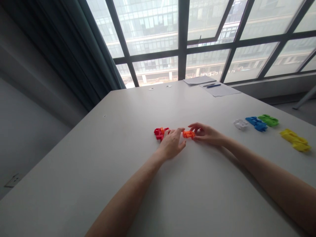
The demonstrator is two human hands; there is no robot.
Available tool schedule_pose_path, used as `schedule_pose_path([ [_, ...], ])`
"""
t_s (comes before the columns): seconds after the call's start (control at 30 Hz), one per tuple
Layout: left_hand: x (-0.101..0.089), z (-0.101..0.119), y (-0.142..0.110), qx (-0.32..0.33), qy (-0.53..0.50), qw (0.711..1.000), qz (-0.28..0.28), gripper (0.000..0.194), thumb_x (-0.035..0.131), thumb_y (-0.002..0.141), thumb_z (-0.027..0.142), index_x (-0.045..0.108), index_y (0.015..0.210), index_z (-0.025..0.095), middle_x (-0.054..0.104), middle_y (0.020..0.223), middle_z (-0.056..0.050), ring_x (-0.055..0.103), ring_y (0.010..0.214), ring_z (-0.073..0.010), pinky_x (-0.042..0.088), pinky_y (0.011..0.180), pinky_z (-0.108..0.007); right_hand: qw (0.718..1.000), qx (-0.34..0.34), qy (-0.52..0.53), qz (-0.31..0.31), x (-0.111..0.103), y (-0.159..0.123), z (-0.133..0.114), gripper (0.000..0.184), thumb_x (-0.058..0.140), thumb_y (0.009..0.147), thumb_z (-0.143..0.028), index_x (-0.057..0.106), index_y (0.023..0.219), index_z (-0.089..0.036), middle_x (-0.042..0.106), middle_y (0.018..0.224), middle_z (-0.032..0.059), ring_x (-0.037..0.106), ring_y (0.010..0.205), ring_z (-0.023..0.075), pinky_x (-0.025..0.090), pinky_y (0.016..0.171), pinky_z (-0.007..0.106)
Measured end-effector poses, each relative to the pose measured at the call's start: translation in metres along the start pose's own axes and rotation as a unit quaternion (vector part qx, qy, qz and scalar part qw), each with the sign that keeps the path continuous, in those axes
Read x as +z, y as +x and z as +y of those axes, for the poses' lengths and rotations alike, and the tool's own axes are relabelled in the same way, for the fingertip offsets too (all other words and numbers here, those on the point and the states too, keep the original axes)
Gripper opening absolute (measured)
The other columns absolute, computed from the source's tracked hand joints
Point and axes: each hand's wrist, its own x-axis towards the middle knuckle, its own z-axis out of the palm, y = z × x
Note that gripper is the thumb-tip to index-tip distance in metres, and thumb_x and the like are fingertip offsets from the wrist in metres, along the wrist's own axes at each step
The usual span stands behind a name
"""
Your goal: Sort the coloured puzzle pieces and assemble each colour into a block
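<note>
the orange piece (189, 134) is at the middle of the white counter (98, 164), between the two hands. the right hand (207, 134) has its grip closed around the right end of this piece, with the thumb at the near side. the left hand (171, 143) has its grip released: the thumb and the index finger are spread apart near the left end of the same piece, and i cannot tell if the index finger touches it. just beside the left hand are the red pieces (158, 132), which the hand partly hides, and a small orange part (162, 130) is seen among them. on the right side of the counter, the white piece (240, 124), the blue pieces (256, 123), the green pieces (268, 120) and the yellow pieces (295, 140) lie directly on the surface, grouped by colour. at the far edge, a dark blue pen (214, 86) rests on papers (223, 90).
</note>
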Motion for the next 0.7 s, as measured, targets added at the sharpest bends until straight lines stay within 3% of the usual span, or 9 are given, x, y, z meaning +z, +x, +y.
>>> schedule_pose_path([
  [0.37, -0.0006, -0.0001, 0.0001, -0.005, -0.020, 1.000, -0.007, 0.041, 0.054, 0.088, 0.025, 0.042, 0.126, 0.021, 0.063, 0.127, -0.008, 0.055, 0.120, -0.0229, 0.032, 0.107, -0.043, 0.998, -0.001, -0.028, 0.054, 0.0054, -0.0005, 0.0020, 0.048, 0.070, 0.076, -0.042, 0.060, 0.117, -0.020, 0.062, 0.091, 0.0040, 0.057, 0.074, 0.0155, 0.051, 0.068, 0.032],
  [0.7, 0.0022, 0.0004, -0.0014, 0.000, 0.003, 0.999, 0.037, 0.038, 0.051, 0.088, 0.022, 0.043, 0.125, 0.021, 0.065, 0.121, -0.008, 0.057, 0.117, -0.0219, 0.034, 0.106, -0.043, 0.996, -0.009, -0.060, 0.071, 0.0054, 0.0001, 0.0029, 0.049, 0.073, 0.073, -0.044, 0.062, 0.115, -0.021, 0.067, 0.102, 0.0074, 0.060, 0.084, 0.0198, 0.052, 0.077, 0.036],
])
